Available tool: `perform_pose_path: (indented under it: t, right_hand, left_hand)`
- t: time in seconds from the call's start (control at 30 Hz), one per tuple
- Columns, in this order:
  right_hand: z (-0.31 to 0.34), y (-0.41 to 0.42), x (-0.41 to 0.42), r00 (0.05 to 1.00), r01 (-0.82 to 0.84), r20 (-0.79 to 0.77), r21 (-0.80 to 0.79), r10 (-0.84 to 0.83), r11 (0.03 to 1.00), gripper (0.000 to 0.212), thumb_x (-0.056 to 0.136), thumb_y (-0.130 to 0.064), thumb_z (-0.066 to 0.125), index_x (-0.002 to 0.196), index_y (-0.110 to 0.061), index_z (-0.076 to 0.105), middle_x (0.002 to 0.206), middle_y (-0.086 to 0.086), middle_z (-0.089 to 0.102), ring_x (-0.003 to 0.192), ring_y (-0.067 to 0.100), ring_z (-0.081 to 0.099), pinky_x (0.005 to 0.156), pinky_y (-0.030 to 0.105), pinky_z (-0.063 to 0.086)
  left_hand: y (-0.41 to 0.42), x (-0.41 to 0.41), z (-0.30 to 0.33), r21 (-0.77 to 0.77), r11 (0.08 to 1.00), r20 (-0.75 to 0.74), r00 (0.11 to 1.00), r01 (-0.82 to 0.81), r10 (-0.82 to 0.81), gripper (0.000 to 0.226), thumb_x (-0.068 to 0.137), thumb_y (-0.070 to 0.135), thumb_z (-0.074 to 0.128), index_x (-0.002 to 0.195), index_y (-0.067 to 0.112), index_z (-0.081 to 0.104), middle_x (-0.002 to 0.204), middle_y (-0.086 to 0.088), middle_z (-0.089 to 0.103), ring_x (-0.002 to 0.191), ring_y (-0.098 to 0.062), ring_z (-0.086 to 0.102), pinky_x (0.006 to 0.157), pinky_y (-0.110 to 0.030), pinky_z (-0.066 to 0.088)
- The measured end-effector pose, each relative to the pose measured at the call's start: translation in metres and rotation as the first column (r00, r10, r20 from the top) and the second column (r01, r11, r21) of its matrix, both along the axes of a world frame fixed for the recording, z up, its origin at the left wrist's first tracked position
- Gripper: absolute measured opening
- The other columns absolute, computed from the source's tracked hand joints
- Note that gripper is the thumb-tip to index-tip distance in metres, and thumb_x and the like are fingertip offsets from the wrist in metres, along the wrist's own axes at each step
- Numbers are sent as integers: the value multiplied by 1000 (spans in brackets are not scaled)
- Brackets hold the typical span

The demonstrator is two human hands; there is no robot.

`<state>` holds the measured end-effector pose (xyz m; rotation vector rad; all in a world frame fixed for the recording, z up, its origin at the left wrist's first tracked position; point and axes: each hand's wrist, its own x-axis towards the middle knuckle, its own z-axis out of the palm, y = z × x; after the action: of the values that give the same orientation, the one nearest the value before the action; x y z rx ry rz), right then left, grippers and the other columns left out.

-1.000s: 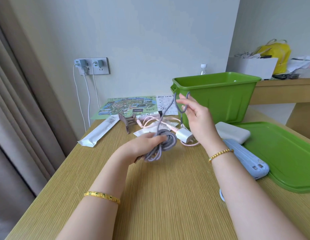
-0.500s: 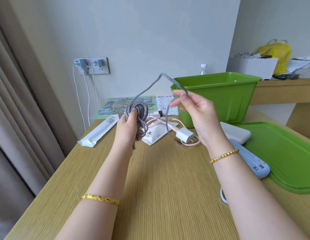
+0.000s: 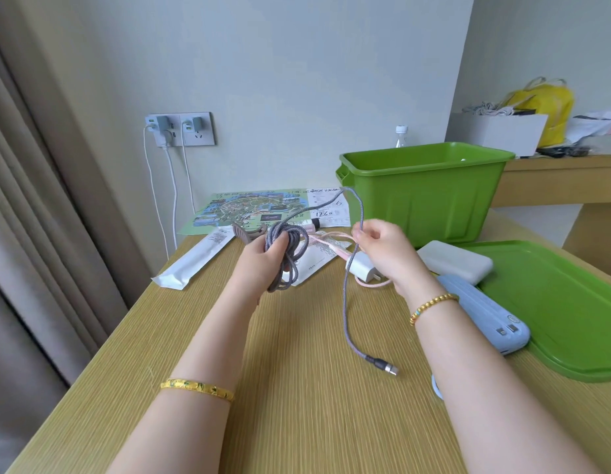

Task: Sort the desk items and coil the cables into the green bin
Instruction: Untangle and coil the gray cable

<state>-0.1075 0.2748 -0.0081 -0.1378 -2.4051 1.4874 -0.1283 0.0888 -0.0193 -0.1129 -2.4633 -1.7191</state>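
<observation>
My left hand (image 3: 263, 261) grips a bundle of coiled grey braided cable (image 3: 286, 251) above the desk. From the bundle a loose length arcs up and over to my right hand (image 3: 382, 248), which pinches it between thumb and fingers. The free end hangs down to its plug (image 3: 382, 364), which lies on the desk. The green bin (image 3: 423, 189) stands open behind my right hand. A pink cable (image 3: 331, 239) with a white charger (image 3: 362, 268) lies on the desk under my hands.
The bin's green lid (image 3: 563, 302) lies flat at right, with a white power bank (image 3: 457, 265) and a blue power bank (image 3: 485, 316) beside it. A white sachet (image 3: 194, 265), a colourful map (image 3: 242, 210) and a paper slip (image 3: 328, 206) lie at the back. Chargers fill the wall socket (image 3: 181, 128).
My left hand has lowered slightly with the coil. My right hand has dropped and the cable's free end now hangs down, its plug resting on the desk.
</observation>
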Motion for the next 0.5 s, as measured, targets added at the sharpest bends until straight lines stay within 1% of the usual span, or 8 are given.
perform_pose_path:
  t: [0.03, 0.1, 0.17, 0.23, 0.3, 0.33, 0.43, 0.5]
  right_hand:
    - [1, -1, -1, 998, 36, -59, -1, -35, 999, 44, 92, -28, 54, 131, -9, 45, 115, 9, 50, 104, 20, 49, 90, 29, 39]
    - [6, -4, 1, 949, 149, -293, 97, -115, 984, 64, 87, -30, 61, 141, -14, 31, 136, 10, 37, 126, 21, 35, 108, 33, 26]
    - [10, -8, 5, 871, 238, -488, 325, -53, 915, 65, 84, -28, 64, 141, -17, 35, 143, 8, 35, 135, 22, 27, 112, 38, 15]
    - [6, -14, 6, 846, 287, -527, 577, 80, 765, 50, 84, -26, 62, 132, -24, 49, 144, 2, 40, 139, 21, 23, 112, 46, -2]
    - [0, -19, 5, 875, 264, -455, 737, 167, 623, 37, 86, -30, 58, 123, -27, 58, 139, -4, 47, 141, 18, 22, 109, 47, -16]
    - [-3, -22, 5, 909, 210, -378, 777, 173, 593, 36, 88, -36, 55, 124, -28, 57, 137, -6, 50, 140, 15, 24, 107, 47, -18]
    - [-4, -24, 6, 978, -10, -139, 711, 154, 703, 42, 92, -46, 44, 131, -30, 48, 134, -8, 52, 133, 12, 34, 111, 44, -11]
    - [-1, -23, 7, 979, -140, -43, 560, 197, 817, 39, 91, -43, 46, 129, -31, 49, 132, -6, 54, 128, 14, 40, 114, 39, 5]
  left_hand:
    - [0, 0, -1, -14, 1000, -9, 1000, 16, -17, 31, 93, 40, 46, 77, 16, 54, 43, 13, 51, 39, -2, 41, 34, -12, 29]
    - [0, -1, -2, -47, 997, 4, 998, 68, -68, 33, 93, 40, 47, 86, 10, 58, 50, 12, 52, 44, -3, 45, 42, -14, 33]
    - [1, -1, -3, -93, 986, 40, 990, 136, -133, 35, 92, 45, 46, 89, 13, 62, 64, 4, 55, 57, -11, 50, 54, -24, 37]
    - [2, 0, -4, -125, 973, 62, 981, 193, -186, 31, 92, 47, 46, 80, 23, 60, 65, 5, 55, 61, -12, 52, 56, -27, 37]
    - [3, 1, -5, -133, 965, 67, 973, 227, -220, 32, 92, 47, 45, 78, 22, 59, 63, 6, 55, 61, -13, 53, 55, -28, 36]
    - [3, 2, -5, -132, 961, 68, 970, 243, -235, 34, 92, 46, 45, 81, 18, 61, 63, 5, 55, 61, -14, 53, 55, -28, 37]
    - [4, 4, -3, -162, 944, 59, 958, 286, -280, 38, 94, 42, 42, 96, 11, 63, 71, 2, 60, 66, -14, 54, 61, -27, 39]
    - [5, 7, -2, -159, 932, 63, 945, 327, -321, 38, 95, 40, 40, 99, 10, 63, 80, -3, 62, 70, -14, 54, 65, -27, 40]
